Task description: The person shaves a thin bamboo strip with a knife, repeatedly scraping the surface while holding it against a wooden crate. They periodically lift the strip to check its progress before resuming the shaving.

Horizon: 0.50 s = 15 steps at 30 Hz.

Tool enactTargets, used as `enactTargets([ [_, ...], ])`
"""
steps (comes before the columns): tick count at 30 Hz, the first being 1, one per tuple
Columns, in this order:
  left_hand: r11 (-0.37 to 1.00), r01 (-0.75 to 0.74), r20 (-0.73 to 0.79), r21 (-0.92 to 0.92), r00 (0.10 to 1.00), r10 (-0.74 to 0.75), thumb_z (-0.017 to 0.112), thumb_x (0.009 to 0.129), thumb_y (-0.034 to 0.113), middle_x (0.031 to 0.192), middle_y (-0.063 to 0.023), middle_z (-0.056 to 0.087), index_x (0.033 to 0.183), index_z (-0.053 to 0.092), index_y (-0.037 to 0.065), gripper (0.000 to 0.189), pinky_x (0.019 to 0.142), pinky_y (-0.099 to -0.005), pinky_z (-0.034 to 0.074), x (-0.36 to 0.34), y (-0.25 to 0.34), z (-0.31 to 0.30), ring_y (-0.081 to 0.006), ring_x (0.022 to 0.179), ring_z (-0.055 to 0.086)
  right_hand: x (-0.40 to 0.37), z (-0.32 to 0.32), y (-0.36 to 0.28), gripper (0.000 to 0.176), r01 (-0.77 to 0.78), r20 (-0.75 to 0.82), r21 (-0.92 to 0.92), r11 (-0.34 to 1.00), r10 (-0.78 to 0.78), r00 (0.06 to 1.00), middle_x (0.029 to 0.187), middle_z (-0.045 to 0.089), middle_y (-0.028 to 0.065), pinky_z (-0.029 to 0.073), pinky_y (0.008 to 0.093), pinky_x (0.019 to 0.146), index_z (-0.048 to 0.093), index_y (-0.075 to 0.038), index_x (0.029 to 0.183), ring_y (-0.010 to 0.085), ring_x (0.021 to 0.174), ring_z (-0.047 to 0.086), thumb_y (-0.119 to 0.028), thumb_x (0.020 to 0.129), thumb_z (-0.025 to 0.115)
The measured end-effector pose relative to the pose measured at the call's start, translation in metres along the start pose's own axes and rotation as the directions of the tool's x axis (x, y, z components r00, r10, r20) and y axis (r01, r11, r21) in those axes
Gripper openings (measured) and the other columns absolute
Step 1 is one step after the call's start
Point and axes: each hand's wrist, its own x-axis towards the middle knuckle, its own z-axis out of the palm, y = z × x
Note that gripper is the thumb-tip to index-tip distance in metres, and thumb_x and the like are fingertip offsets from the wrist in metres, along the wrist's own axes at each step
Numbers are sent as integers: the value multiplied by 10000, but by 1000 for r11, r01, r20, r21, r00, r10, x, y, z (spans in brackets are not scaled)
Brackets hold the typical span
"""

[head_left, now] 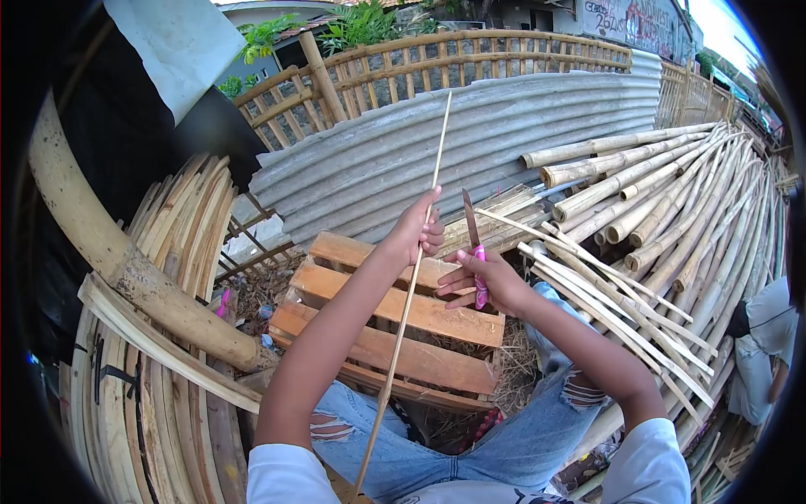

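Nearest, a white shirt (642, 462) is worn; above the crate (441, 319), a bamboo strip (400, 323) is clamped by the left hand (416, 228), fingers curled; near the crate's far right corner, a knife (479, 254) is held in the right hand (499, 281), fingers partly spread

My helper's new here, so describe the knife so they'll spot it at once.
Find the slatted crate near the middle of the view. Over its right end, the right hand holds the knife, blade up. Its pink handle and dark blade set it apart from the plain, pale stick in the left hand.
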Motion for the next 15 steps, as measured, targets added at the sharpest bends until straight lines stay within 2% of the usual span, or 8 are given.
enactTargets([
  [3, 999, -44, -1, 4, 999, 44, 564, 815, 578, 457, 74, 237, 585, 305, 154, 548, 326, -186, 181, 32, 47, 21, -36, 358, 234, -23, 47, 31, 442, 111, -42, 236, 965, -104, 994, 1116, 560, 217, 563, 423, 789, 389, 11, 1258, 286, 1017, 603, -320, 969, 436],
  [7, 989, -147, -110, 8, 983, 147, 588, 804, 570, 456, 83, 252, 625, 316, 150, 531, 322, -173, 174, 55, 65, 46, -9, 356, 213, -31, 78, 52, 465, 111, -18, 369, 923, -113, 993, 1124, 553, 223, 560, 444, 805, 352, 47, 1262, 309, 1045, 591, -303, 969, 437],
  [8, 986, -136, 8, 95, 991, 136, 585, 796, 593, 491, 54, 341, 674, 358, 135, 526, 350, -205, 331, 67, 69, 34, -52, 382, 360, -28, 79, 53, 452, 112, 0, 418, 901, -123, 992, 1112, 556, 227, 560, 451, 806, 357, 52, 1252, 315, 1034, 596, -292, 969, 437],
  [9, 987, -131, 7, 90, 991, 131, 585, 796, 593, 491, 54, 341, 674, 358, 135, 526, 350, -205, 331, 66, 65, 39, -52, 382, 360, -25, 79, 54, 440, 108, 17, 469, 877, -131, 991, 1100, 558, 230, 560, 459, 808, 361, 56, 1242, 321, 1022, 601, -281, 970, 437],
  [11, 922, -255, -94, 292, 951, 293, 566, 794, 607, 653, -52, 508, 881, 445, 63, 564, 438, -272, 461, 64, 61, 50, -163, 485, 538, -15, 82, 51, 402, 120, 5, 466, 877, -138, 990, 1083, 559, 239, 561, 472, 803, 376, 52, 1220, 326, 1006, 608, -262, 973, 428],
  [12, 887, -240, -70, 394, 955, 289, 544, 802, 622, 920, -184, 586, 1150, 383, -26, 753, 670, -398, 529, 58, 64, 52, -304, 792, 640, -11, 83, 49, 390, 137, -16, 456, 879, -146, 989, 1080, 559, 241, 563, 477, 796, 378, 50, 1213, 329, 1004, 609, -255, 974, 424],
  [13, 888, -239, -74, 392, 954, 290, 544, 802, 622, 920, -184, 586, 1150, 383, -26, 753, 670, -398, 529, 52, 69, 54, -304, 792, 640, -6, 84, 45, 378, 154, -37, 444, 883, -153, 987, 1077, 558, 243, 564, 482, 790, 380, 48, 1206, 332, 1003, 609, -249, 975, 420],
  [15, 527, -242, -100, 815, 836, 539, 559, 773, 663, 1016, -212, 548, 1241, 307, -6, 855, 831, -412, 473, 40, 76, 55, -322, 919, 589, 10, 79, 39, 384, 185, -57, 437, 881, -178, 982, 1067, 557, 248, 571, 482, 771, 360, 45, 1218, 341, 998, 611, -249, 977, 413],
])
